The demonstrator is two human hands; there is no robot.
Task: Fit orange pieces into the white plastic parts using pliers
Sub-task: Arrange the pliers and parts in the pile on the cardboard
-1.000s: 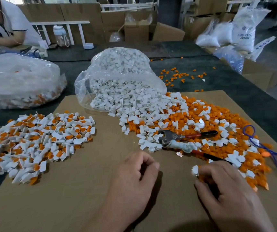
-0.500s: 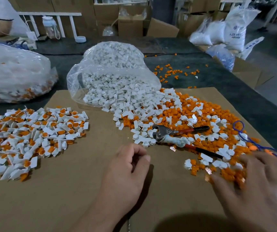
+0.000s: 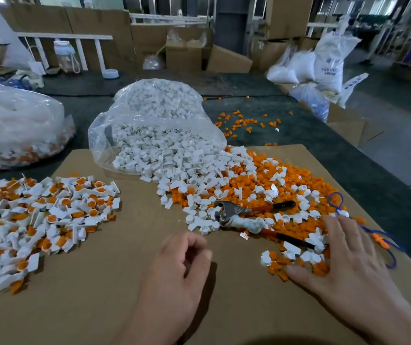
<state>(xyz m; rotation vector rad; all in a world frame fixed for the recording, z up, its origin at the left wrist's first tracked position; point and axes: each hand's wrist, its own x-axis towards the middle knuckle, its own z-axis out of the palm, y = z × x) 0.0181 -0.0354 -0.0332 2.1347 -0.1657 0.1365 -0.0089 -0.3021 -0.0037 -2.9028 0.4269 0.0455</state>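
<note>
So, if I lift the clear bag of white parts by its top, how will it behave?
Probably floppy: the bag is thin, crinkled film and lies slumped. Its mouth is open on the cardboard with white parts spilled out, so more would likely pour out. It looks well filled, so maybe heavy to lift.

Two bare hands show: the left hand (image 3: 174,265) and the right hand (image 3: 348,265). The left forearm (image 3: 154,324) and right forearm (image 3: 403,327) run uncovered to the view's bottom edge.
</note>
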